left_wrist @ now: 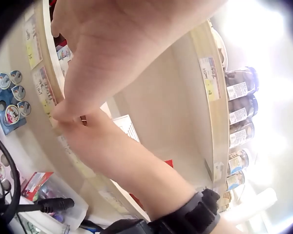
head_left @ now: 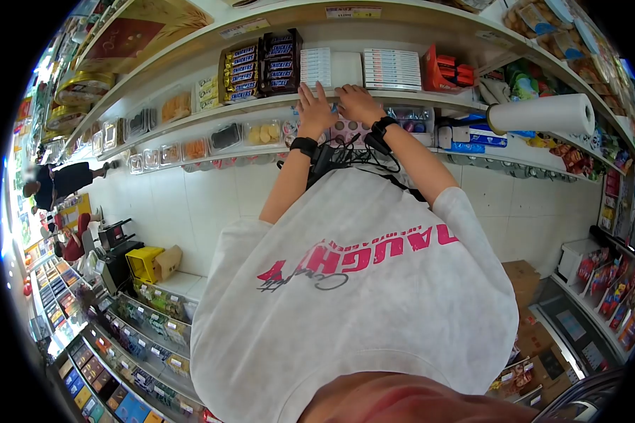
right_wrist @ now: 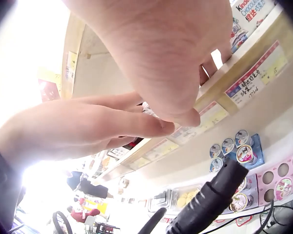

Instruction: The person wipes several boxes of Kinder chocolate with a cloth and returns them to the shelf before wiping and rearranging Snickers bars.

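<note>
1. Both stacks of thin white boxes, the left stack [head_left: 316, 67] and the right stack [head_left: 392, 69], lie on the shelf [head_left: 240, 108] just beyond my fingers, with a pale gap between them.
2. My left hand [head_left: 315, 113] is open, fingers spread, at the shelf's front edge below the left stack. My right hand [head_left: 360, 106] is open too, its fingers loosely bent over the edge by the gap.
3. Left of the stacks are a yellow-fronted Snickers carton [head_left: 241, 72] and a dark Snickers carton [head_left: 281, 63]; to the right is a red box [head_left: 446, 72].
4. Price labels [right_wrist: 256, 80] line the edge. Below it I have clear food trays [head_left: 264, 134] and a blue tray of round cups [right_wrist: 256, 151].
5. Black cables [head_left: 360, 158] hang between my shirt [head_left: 353, 282] and the lower shelf, covering part of its goods. A white roll [head_left: 543, 116] juts out on the right.
6. In each wrist view my own palm hides most of that hand's fingertips, so I can't tell exactly what they touch. Glare washes out the far side there.
</note>
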A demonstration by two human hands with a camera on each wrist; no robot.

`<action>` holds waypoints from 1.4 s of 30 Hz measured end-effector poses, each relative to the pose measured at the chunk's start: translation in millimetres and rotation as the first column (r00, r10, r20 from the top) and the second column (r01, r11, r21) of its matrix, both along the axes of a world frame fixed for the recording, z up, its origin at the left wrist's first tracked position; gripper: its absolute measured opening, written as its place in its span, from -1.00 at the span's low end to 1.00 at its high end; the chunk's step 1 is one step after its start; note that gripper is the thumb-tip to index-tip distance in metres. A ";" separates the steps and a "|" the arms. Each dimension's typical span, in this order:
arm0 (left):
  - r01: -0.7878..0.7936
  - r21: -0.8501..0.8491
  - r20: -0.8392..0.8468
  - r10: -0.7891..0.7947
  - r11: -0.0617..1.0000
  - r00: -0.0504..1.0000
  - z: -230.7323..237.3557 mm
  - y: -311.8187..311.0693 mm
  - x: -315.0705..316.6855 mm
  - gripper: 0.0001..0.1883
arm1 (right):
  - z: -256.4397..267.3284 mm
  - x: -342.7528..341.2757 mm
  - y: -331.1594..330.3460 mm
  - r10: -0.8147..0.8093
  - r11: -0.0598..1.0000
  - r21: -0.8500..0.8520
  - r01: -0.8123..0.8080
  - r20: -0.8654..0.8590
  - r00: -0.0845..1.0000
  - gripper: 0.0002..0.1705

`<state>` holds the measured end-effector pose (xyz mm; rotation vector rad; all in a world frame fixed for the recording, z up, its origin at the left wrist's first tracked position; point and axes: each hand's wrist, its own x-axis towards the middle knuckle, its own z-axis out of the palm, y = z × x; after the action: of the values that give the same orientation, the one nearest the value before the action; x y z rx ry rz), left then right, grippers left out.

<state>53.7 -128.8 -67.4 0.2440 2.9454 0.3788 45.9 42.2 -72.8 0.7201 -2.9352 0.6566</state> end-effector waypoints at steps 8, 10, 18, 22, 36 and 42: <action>-0.074 0.015 0.123 0.071 0.997 0.990 39.8 25.5 -8.6 0.02 | -21.6 -1.4 7.2 0.077 0.993 -0.094 -0.078 -0.014 0.997 -0.35; -0.066 0.010 0.105 0.065 0.998 0.992 36.6 29.0 -5.1 0.00 | -15.6 1.8 8.3 0.079 0.993 -0.094 -0.074 0.042 0.996 -0.30; -0.076 0.014 0.036 0.076 0.997 0.996 30.2 29.9 -0.9 -0.01 | -26.4 3.1 8.6 0.093 0.995 0.020 -0.094 0.064 0.994 -0.15; -0.090 -0.007 -0.068 0.090 0.996 0.994 9.8 26.2 -4.2 0.04 | -25.2 7.3 8.3 0.088 0.992 0.088 -0.089 0.015 0.996 -0.03; -0.025 -0.011 -0.134 0.024 1.000 0.991 3.2 17.4 -6.8 -0.13 | -11.9 10.6 -7.1 0.026 0.996 0.091 -0.017 -0.095 0.995 -0.27; -0.019 -0.024 -0.063 0.018 1.000 0.998 13.5 18.9 -6.8 -0.09 | 5.8 14.6 -4.1 0.018 0.996 -0.087 -0.019 -0.010 1.000 -0.26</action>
<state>46.9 -110.0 -53.9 0.2295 3.0135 0.3437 60.5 38.1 -67.0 0.7401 -2.8741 0.7749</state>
